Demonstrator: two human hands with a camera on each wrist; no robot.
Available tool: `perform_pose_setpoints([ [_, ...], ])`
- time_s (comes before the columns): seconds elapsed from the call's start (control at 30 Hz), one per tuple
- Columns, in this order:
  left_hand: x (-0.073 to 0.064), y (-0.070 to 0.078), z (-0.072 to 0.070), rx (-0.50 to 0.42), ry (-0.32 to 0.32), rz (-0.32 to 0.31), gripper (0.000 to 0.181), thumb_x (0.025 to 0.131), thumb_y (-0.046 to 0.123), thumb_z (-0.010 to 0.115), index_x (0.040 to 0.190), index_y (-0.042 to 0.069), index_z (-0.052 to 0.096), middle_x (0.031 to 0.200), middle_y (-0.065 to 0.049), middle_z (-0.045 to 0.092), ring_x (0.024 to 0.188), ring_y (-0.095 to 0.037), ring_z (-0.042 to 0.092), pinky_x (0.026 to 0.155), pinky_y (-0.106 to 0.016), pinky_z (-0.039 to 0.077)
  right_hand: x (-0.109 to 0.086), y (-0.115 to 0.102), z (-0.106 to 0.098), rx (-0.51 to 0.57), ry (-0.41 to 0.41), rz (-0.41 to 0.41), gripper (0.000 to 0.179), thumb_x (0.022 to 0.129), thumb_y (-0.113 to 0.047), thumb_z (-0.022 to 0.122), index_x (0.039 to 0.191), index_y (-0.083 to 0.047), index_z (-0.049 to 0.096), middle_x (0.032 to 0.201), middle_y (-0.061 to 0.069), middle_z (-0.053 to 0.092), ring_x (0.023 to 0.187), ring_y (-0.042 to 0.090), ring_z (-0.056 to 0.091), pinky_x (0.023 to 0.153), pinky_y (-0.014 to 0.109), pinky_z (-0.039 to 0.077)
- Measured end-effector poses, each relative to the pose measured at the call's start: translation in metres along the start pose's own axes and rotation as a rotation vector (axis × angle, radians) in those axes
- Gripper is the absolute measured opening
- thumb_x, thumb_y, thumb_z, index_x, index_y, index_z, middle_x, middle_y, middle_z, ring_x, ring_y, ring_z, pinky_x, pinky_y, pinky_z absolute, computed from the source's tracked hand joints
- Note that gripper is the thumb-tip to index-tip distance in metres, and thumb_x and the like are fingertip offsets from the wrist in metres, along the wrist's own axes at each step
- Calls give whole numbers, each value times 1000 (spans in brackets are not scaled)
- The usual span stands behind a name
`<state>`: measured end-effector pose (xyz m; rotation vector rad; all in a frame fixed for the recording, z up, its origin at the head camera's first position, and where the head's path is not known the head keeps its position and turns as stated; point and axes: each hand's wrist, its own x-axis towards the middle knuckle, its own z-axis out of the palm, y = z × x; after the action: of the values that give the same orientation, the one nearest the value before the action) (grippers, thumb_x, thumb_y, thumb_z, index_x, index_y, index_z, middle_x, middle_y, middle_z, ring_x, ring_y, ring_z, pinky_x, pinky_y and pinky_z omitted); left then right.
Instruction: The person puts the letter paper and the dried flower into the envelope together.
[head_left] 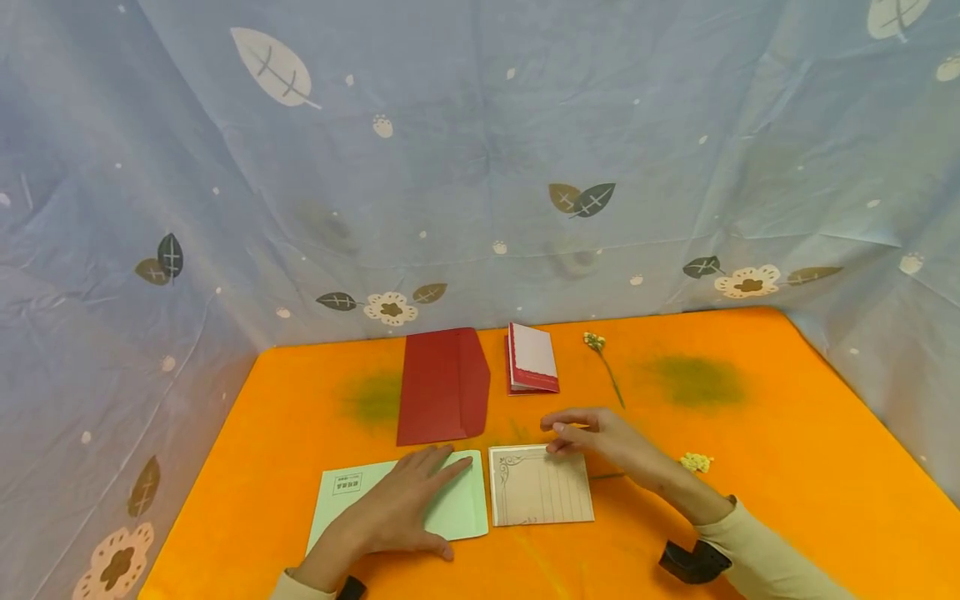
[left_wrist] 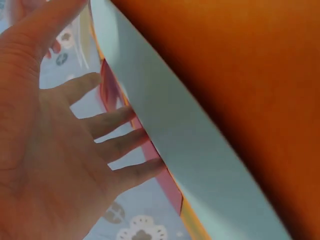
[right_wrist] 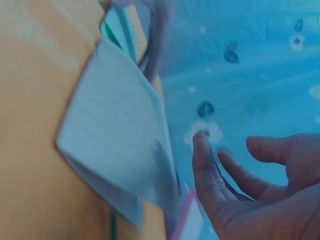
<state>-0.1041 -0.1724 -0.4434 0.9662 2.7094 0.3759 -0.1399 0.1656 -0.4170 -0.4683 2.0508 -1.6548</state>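
A pale green envelope point(head_left: 348, 500) lies at the front left of the table, and my left hand point(head_left: 397, 508) is spread over it, fingertips along its far edge. In the left wrist view those fingers point(left_wrist: 120, 122) are straight and parted beside the envelope point(left_wrist: 165, 120). To its right lies a folded cream card point(head_left: 543, 492) with a scroll border and printed lines. My right hand point(head_left: 607, 442) hovers over the card's far right corner, fingers loosely bent and holding nothing. In the right wrist view the card point(right_wrist: 115, 120) stands partly ajar, apart from the fingers.
Behind are a red envelope point(head_left: 431, 392) and a small red-and-white folded card point(head_left: 534, 358). A flower sprig point(head_left: 603, 358) lies at the back right. Another yellow blossom point(head_left: 696, 462) sits near the right forearm, its stem reaching under the hand. Patterned cloth point(head_left: 480, 167) walls the table.
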Motion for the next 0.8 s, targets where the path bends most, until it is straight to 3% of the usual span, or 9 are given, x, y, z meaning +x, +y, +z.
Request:
perform_pose_setpoints([
  [0.17, 2, 3, 1, 66, -11, 7, 107, 65, 59, 84, 153, 26, 34, 156, -14, 31, 140, -36, 31, 112, -55, 28, 8, 5, 24, 97, -81, 1, 44, 102, -20, 53, 129, 15, 52, 116, 24, 66, 96, 32, 68, 87, 34, 55],
  [0.37, 3, 4, 1, 79, 3, 20, 98, 69, 55, 83, 150, 25, 38, 153, -12, 35, 138, -31, 33, 111, -53, 31, 16, 8, 48, 142, -163, 20, 37, 102, -14, 53, 124, 15, 56, 114, 24, 66, 93, 30, 69, 82, 34, 56],
  [0.57, 3, 4, 2, 82, 20, 34, 92, 71, 53, 83, 148, 25, 41, 151, -12, 37, 136, -29, 36, 110, -52, 32, 19, 13, 66, 245, -229, 20, 36, 102, -11, 52, 124, 17, 54, 114, 27, 65, 99, 33, 68, 86, 35, 55],
  [0.8, 4, 5, 4, 87, 37, 52, 86, 73, 51, 82, 145, 28, 43, 149, -11, 38, 134, -27, 37, 108, -53, 33, 22, 16, 84, 363, -243, 110, 38, 100, -8, 54, 127, 19, 52, 119, 27, 64, 109, 33, 65, 90, 38, 52],
])
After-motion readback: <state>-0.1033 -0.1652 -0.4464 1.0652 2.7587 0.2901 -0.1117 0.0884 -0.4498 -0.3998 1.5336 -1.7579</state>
